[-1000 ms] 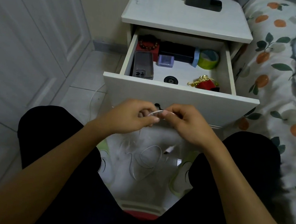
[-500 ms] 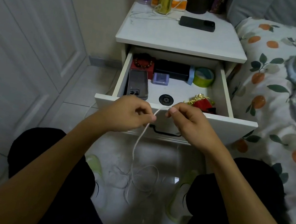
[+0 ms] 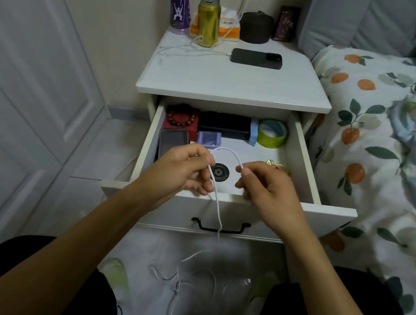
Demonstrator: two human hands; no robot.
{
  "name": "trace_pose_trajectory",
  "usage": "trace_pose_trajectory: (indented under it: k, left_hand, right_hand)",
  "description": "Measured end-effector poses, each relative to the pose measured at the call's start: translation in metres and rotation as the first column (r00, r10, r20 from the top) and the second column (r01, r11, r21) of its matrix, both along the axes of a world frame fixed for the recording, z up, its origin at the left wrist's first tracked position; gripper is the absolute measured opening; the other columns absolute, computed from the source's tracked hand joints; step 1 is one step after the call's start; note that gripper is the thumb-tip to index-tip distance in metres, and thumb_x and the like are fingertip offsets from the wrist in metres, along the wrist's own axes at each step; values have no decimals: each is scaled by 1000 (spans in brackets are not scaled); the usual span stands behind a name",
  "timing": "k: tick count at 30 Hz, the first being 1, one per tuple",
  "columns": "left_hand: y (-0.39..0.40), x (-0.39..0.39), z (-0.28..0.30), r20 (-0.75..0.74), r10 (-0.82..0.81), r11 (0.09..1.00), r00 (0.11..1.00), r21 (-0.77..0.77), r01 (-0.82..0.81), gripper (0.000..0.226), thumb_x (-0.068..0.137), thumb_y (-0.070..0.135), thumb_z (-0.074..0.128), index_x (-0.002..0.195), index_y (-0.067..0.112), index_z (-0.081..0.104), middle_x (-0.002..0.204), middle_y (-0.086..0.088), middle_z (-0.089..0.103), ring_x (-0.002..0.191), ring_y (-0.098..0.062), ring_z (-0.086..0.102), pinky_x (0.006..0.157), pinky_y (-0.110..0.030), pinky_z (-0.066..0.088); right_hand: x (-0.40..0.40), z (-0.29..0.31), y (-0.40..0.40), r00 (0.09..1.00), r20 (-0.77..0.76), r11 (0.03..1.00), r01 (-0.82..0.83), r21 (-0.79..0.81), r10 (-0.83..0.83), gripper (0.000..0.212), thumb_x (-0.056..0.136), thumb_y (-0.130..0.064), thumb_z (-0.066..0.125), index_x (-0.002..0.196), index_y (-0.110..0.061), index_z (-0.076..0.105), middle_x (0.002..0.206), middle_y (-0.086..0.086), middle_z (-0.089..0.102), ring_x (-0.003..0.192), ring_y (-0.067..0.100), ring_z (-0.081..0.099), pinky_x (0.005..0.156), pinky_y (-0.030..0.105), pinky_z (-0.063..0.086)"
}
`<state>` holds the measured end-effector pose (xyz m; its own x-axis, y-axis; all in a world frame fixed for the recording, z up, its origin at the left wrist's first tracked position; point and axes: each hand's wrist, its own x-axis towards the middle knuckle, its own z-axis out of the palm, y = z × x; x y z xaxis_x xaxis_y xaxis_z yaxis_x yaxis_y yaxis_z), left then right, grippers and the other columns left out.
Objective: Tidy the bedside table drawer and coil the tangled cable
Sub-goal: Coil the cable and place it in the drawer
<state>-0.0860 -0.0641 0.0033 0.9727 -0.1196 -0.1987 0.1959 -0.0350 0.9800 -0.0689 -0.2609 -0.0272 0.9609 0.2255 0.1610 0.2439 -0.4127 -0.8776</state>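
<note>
White cable (image 3: 225,151) arched between both hands, tail dangling tangled

Matt white drawer (image 3: 296,157) – glossy metal can (image 3: 208,21), smooth cable (image 3: 217,204).

Both forearms reaching up from the lower frame, left hand (image 3: 186,171) and right hand (image 3: 266,190) side by side at centre, fingers curled, each pinching something thin

Both hands, left (image 3: 185,173) and right (image 3: 266,190), pinching an arched white cable (image 3: 225,152) over the open drawer's (image 3: 306,158) front edge; slack tangled on the floor below.
</note>
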Motion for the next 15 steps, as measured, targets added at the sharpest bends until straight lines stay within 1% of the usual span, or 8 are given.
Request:
trace_pose_trajectory:
  k: [2, 4, 7, 9, 11, 13, 14, 15]
  left_hand:
    - [-3, 6, -3, -23, 6, 1000, 1000, -4, -6, 19, 100, 12, 46, 87, 7, 59, 63, -9, 58, 62, -23, 64, 60, -31, 54]
    - [-5, 8, -5, -22, 29, 999, 999, 23, -29, 20, 100, 14, 48, 86, 7, 60, 64, -10, 59, 64, -24, 64, 62, -31, 55]
    - [-10, 11, -5, 25, 56, 989, 998, 134, -59, 20, 99, 19, 50, 87, 10, 63, 78, -8, 64, 73, -20, 66, 70, -32, 57]
    - [-11, 13, -2, 11, 86, 990, 996, 115, -87, 19, 99, 19, 50, 88, 10, 63, 85, -8, 66, 73, -21, 66, 72, -35, 58]
    - [-12, 18, 2, -27, 128, 989, 991, 74, -126, 19, 99, 20, 50, 88, 10, 61, 79, -9, 64, 57, -20, 57, 60, -34, 53]
    - [-15, 25, 5, -25, 140, 980, 990, 143, -135, 19, 99, 24, 51, 89, 11, 62, 70, -7, 59, 47, -15, 43, 48, -26, 40]
    - [-17, 30, 6, -8, 124, 972, 992, 203, -120, 20, 98, 26, 52, 90, 12, 63, 68, -5, 58, 45, -12, 39, 45, -24, 34]
    - [-21, 36, 7, 6, 96, 958, 995, 270, -94, 21, 98, 28, 53, 91, 12, 64, 67, -4, 59, 43, -9, 38, 44, -22, 32]
  right_hand:
    - [1, -1, -2, 999, 40, 999, 38, -26, -37, 16, 97, -22, 54, 93, -16, 69, 76, -9, 69, 66, 4, 61, 64, 22, 48]
    - [2, 0, -4, 996, 82, 994, 47, -94, -39, 16, 97, -22, 55, 98, -15, 70, 79, -9, 70, 74, 4, 63, 70, 25, 51]
    - [5, 1, -7, 997, 73, 977, 10, -214, 6, 18, 96, -24, 56, 101, -14, 70, 82, -8, 70, 79, 6, 64, 77, 30, 52]
    - [5, 2, -7, 998, 57, 972, -5, -236, 18, 16, 96, -25, 57, 99, -16, 70, 82, -8, 70, 79, 7, 63, 77, 29, 51]
    - [7, 4, -9, 999, 45, 966, 7, -257, 5, 14, 94, -25, 59, 97, -19, 71, 85, -9, 70, 80, 5, 62, 76, 19, 49]
    - [8, 8, -17, 1000, 18, 953, 29, -302, -25, 13, 94, -24, 60, 100, -20, 71, 88, -12, 67, 79, -2, 58, 72, 5, 43]
    - [8, 11, -22, 999, 7, 946, 44, -322, -45, 15, 94, -24, 60, 103, -20, 71, 89, -13, 65, 78, -3, 55, 73, 5, 42]
    - [10, 12, -28, 998, -6, 938, 62, -341, -68, 16, 95, -23, 59, 106, -20, 70, 91, -12, 64, 79, -2, 55, 76, 11, 44]
